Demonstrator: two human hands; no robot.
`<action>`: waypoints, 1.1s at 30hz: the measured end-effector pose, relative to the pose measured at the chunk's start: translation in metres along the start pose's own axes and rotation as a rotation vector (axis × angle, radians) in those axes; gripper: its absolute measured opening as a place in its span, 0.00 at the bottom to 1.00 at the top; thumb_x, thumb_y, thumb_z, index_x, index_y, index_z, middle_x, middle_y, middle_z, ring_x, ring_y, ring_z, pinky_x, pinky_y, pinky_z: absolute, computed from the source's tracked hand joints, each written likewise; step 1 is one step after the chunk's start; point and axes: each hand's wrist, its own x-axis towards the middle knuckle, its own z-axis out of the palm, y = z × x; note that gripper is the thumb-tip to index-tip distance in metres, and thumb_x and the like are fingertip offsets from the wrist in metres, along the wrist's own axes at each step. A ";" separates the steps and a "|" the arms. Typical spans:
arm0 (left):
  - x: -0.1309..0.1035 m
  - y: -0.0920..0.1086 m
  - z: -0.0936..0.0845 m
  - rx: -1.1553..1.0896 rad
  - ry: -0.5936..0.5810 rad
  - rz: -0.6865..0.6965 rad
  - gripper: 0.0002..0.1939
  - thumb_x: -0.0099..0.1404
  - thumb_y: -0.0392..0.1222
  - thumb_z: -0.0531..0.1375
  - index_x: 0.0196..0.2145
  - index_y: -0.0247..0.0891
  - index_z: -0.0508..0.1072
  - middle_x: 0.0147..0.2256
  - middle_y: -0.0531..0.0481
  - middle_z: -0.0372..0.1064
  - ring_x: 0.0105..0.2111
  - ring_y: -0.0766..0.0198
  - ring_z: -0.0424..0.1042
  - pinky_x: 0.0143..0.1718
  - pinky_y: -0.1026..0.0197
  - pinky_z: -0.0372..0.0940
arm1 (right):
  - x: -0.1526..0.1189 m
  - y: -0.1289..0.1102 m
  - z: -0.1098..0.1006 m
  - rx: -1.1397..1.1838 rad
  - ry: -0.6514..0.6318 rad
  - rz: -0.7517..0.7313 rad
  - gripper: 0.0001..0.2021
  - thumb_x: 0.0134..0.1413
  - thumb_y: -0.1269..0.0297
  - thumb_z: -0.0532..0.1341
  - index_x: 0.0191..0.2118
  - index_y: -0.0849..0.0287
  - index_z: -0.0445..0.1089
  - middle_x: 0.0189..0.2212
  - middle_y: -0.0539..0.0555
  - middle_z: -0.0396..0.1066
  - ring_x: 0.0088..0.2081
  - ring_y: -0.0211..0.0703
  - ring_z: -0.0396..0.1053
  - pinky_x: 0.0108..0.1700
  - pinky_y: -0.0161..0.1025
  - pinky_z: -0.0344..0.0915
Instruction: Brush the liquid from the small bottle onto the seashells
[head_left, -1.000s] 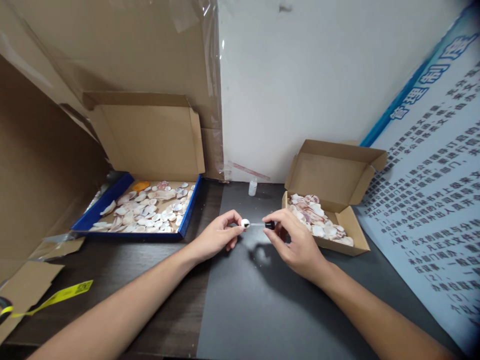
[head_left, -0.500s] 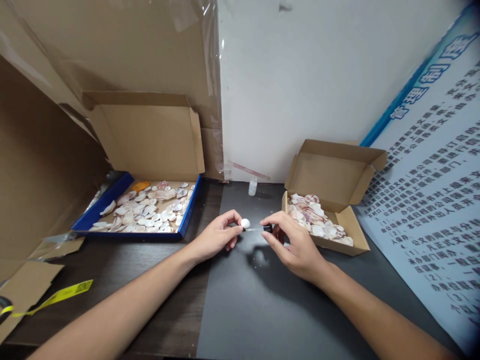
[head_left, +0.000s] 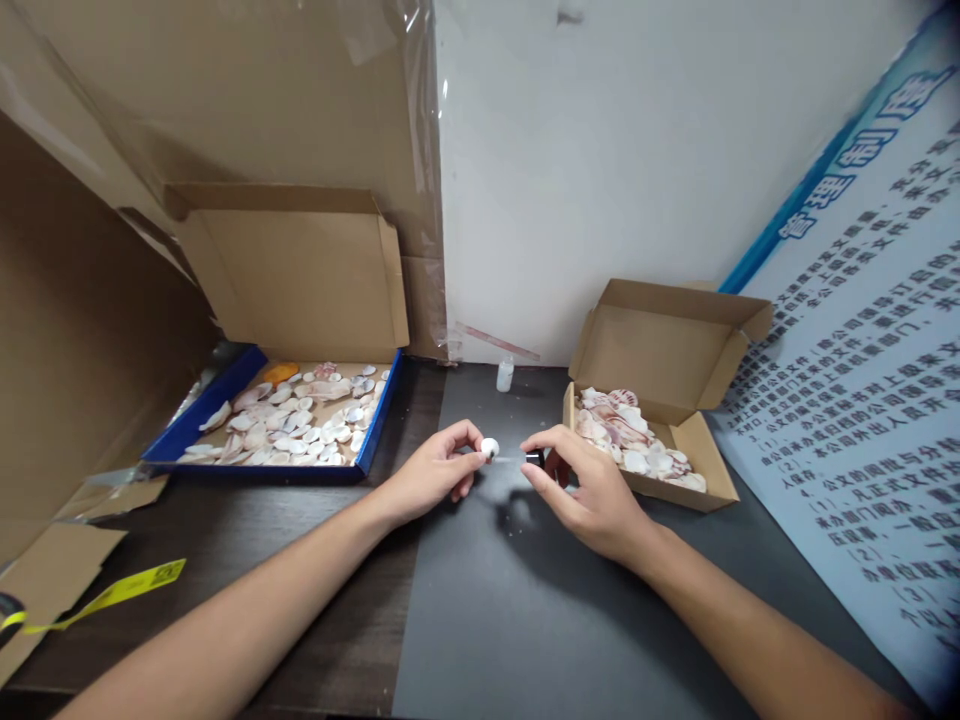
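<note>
Between thumb and fingers, my left hand [head_left: 442,468] pinches a small white shell [head_left: 490,447] above the black mat [head_left: 510,630]. My right hand [head_left: 581,478] grips a black cap [head_left: 535,458], from which a thin pale brush or rod points left to the shell. Whether its tip touches the shell is too small to tell. Behind the hands, a small translucent bottle [head_left: 505,376] stands upright near the wall.
On the left, an open blue-edged box [head_left: 274,472] holds several shells and an orange piece. An open cardboard box [head_left: 697,455] with several shells sits right, beside a printed poster [head_left: 847,350]. Yellow tape [head_left: 135,590] lies at lower left.
The white shell has turned slightly in my left fingers, and a dark spot now shows at its lower edge. Both hands stay nearly in place.
</note>
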 end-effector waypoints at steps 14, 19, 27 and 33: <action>0.001 -0.002 -0.001 -0.004 -0.014 0.005 0.14 0.63 0.50 0.61 0.35 0.38 0.62 0.17 0.61 0.59 0.16 0.72 0.57 0.18 0.70 0.55 | 0.000 0.001 0.001 0.013 0.027 -0.017 0.06 0.63 0.65 0.60 0.45 0.55 0.68 0.36 0.52 0.66 0.28 0.35 0.65 0.32 0.36 0.64; 0.001 -0.002 -0.001 -0.003 -0.015 0.008 0.13 0.64 0.49 0.60 0.35 0.38 0.62 0.18 0.60 0.59 0.17 0.72 0.58 0.19 0.70 0.55 | 0.000 0.000 0.001 0.010 0.043 0.000 0.06 0.63 0.65 0.59 0.45 0.56 0.68 0.35 0.51 0.67 0.28 0.35 0.65 0.31 0.35 0.64; 0.000 0.000 -0.001 0.001 -0.009 0.002 0.14 0.63 0.49 0.61 0.35 0.38 0.62 0.19 0.61 0.58 0.17 0.73 0.58 0.19 0.70 0.55 | 0.000 0.001 0.002 -0.028 0.130 0.052 0.07 0.61 0.67 0.60 0.45 0.56 0.67 0.37 0.52 0.68 0.26 0.33 0.64 0.29 0.34 0.64; 0.000 -0.002 -0.001 0.011 -0.016 0.005 0.13 0.64 0.49 0.60 0.35 0.38 0.62 0.18 0.60 0.59 0.17 0.72 0.58 0.19 0.70 0.55 | -0.001 -0.001 0.000 -0.009 0.056 0.032 0.06 0.61 0.65 0.61 0.43 0.57 0.67 0.33 0.51 0.69 0.26 0.34 0.65 0.30 0.34 0.64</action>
